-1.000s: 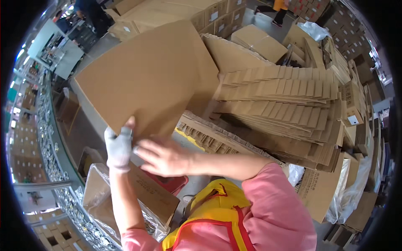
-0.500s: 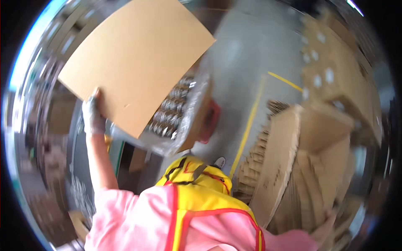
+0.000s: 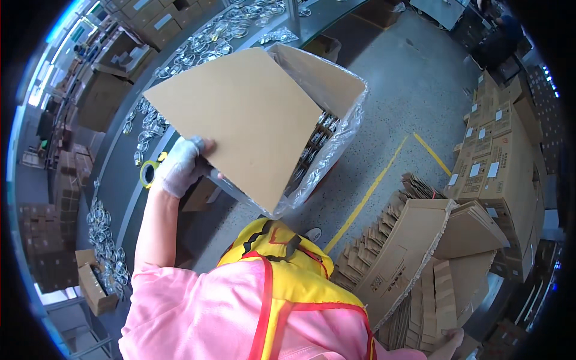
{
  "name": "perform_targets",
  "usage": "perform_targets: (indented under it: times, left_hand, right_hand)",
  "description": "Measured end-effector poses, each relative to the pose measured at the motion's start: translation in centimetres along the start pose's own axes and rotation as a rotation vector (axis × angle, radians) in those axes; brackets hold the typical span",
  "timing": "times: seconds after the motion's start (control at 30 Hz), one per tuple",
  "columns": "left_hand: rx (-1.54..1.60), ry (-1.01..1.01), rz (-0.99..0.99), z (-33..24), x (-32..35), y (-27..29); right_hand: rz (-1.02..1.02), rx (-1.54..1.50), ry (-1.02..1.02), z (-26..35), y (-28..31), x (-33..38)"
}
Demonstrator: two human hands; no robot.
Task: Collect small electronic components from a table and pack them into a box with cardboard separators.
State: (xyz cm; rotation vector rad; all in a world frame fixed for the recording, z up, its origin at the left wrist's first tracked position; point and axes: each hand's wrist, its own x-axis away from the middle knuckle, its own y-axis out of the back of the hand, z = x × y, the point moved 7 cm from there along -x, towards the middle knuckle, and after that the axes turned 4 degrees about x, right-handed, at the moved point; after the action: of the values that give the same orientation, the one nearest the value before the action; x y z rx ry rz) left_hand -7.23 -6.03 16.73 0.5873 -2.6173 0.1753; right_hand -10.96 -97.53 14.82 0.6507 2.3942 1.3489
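Observation:
My gloved left hand grips the near left edge of a flat brown cardboard sheet, with its fingertips bare. The sheet is tilted over a plastic-lined carton and hides much of its inside. Beyond its right edge, rows of small coiled parts between dividers show in the carton. Far off to my right side, my right hand is closed at the edge of folded cardboard dividers, which stand in a large open carton. Part of this hand is cut off by the picture's edge.
A dark conveyor on the left bears many coiled cables and a yellow tape roll. Stacked cartons stand at the right. Cardboard dividers lean beside the open carton. Yellow lines mark the floor.
The cardboard sheet and my left hand have come lower and nearer the lined carton. More of the carton's far end now shows. The view has steadied and shifted.

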Motion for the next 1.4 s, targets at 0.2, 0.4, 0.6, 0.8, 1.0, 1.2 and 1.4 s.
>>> perform_targets:
  times: [0.2,0.4,0.6,0.8,1.0,1.2,1.4]
  left_hand:
    - [-0.348,-0.159,0.131,-2.8,-0.2,0.9]
    - [-0.261,0.140,0.455,0.7,-7.4,-1.6]
    - [0.314,0.464,0.503,6.2,-9.8,-2.5]
    - [0.303,0.456,0.559,14.5,-12.7,-3.4]
    - [0.120,1.047,0.848,20.6,-11.8,-2.6]
    - [-0.315,0.046,1.142,11.2,-10.4,-3.6]
    - [0.283,0.348,1.116,9.1,-8.9,-7.3]
  right_hand:
    - [-0.052,0.106,-0.148,-8.9,1.8,6.2]
    - [-0.076,0.227,-0.363,-17.7,5.7,20.0]
    - [0.017,-0.217,-0.663,-5.3,20.9,35.5]
    - [-0.127,-1.037,-0.599,13.3,22.9,39.1]
    - [-0.002,-1.709,-0.521,34.5,27.2,39.6]
    - [0.322,-1.853,-0.374,46.5,27.2,39.3]
    - [0.200,-0.995,0.258,52.9,31.6,41.9]
